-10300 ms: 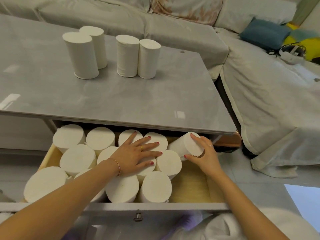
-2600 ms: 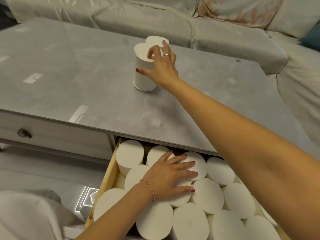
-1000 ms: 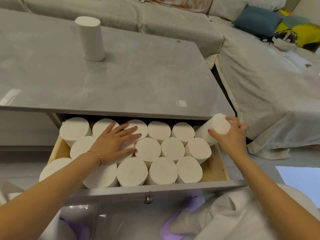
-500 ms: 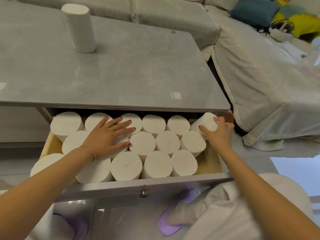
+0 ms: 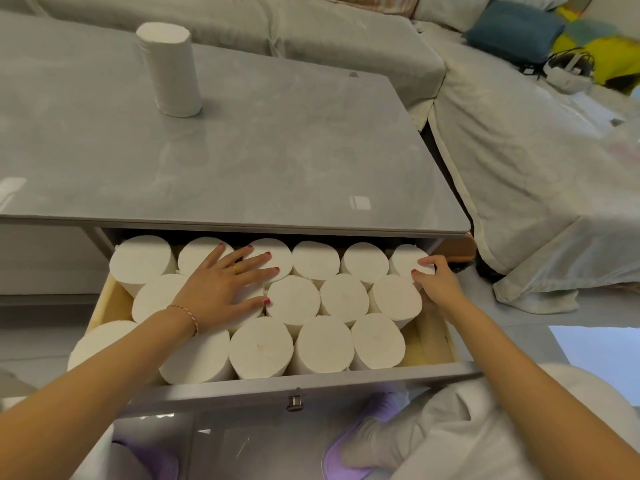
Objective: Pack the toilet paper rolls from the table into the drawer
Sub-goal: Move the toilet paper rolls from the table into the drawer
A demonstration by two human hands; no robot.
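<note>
- Standing upright in three tight rows, the packed rolls (image 5: 292, 299) fill most of the open drawer (image 5: 311, 384) across the lower middle of the frame.
- Your right hand (image 5: 438, 285) grips the corner roll (image 5: 408, 259) at the right end of the back row, fingertips curled over its top edge.
- Your left hand (image 5: 221, 289) lies flat and spread on the roll tops left of centre, grasping nothing.
- One last roll (image 5: 169, 69) stands upright on the grey table (image 5: 277, 150), upper left of the frame, well apart from the drawer.
- A covered sofa (image 5: 519, 150) runs along the top and right, with a blue cushion (image 5: 512, 29) at upper right.
</note>
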